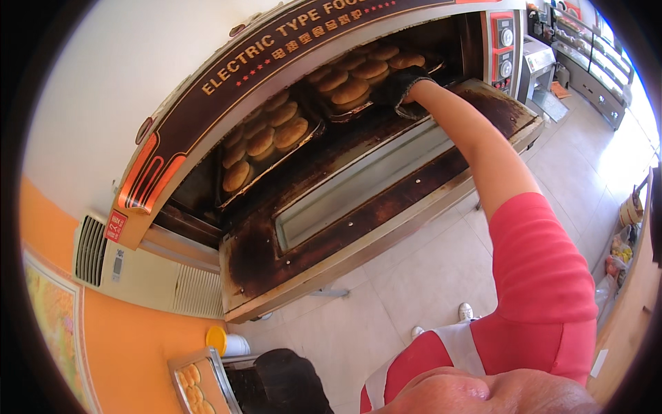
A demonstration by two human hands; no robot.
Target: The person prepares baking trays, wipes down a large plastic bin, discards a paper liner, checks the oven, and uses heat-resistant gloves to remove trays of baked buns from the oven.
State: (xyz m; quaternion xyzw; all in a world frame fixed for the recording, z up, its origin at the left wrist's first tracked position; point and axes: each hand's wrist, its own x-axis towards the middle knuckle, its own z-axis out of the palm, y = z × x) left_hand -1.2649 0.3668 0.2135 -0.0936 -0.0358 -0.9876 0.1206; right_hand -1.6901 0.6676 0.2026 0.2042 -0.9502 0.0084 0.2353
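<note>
My right hand (401, 85), in a dark glove with a grey cuff, reaches into the oven (207, 153) through its lowered door. It is at the near edge of a baking tray (355, 110) of browned buns (352, 90). The fingers blend into the dark inside, so their grip does not show. Left of that tray, a second baking tray (270, 165) carries several more buns (260, 141) in rows. My left hand is not in view.
The oven door (252, 265) with its glass window juts out before me. Control dials (506, 37) are at the right. Lower left are a tray of buns (193, 393), a yellow-lidded bucket (236, 344) and an unclear black shape (289, 383). A display case (589, 65) stands far right.
</note>
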